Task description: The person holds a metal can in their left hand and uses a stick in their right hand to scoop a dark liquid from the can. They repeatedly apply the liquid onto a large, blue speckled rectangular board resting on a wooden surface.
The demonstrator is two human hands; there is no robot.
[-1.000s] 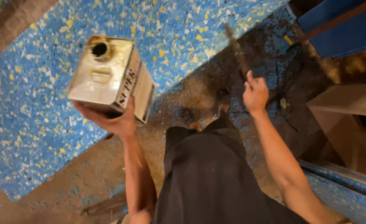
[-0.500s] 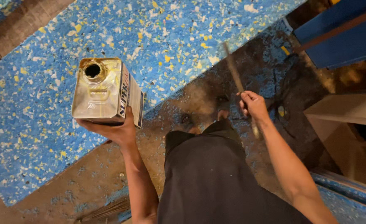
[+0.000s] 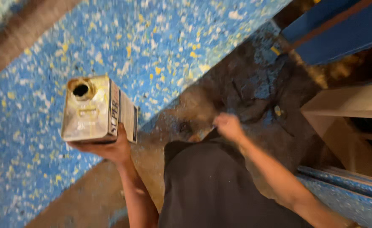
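The left hand (image 3: 110,148) cups a square metal can (image 3: 96,110) from beneath, its round spout uncapped and upright, nothing pouring. The right hand (image 3: 228,126) is fisted over dark smeared patches on blue speckled foam (image 3: 160,46); its contents are unclear.

Under us is a big sheet of blue foam (image 3: 152,46), the rebonded kind, speckled all over with yellow and white flecks. It fills most of the view from the upper middle down to the lower left. A brown band (image 3: 21,33) runs along its upper left edge. Toward the middle the blue gives way to a dirty dark brown patch (image 3: 245,88), kind of smeared. Bare brown floor (image 3: 93,198) shows at the bottom left. We see another strip of blue foam (image 3: 354,207) at lower right.
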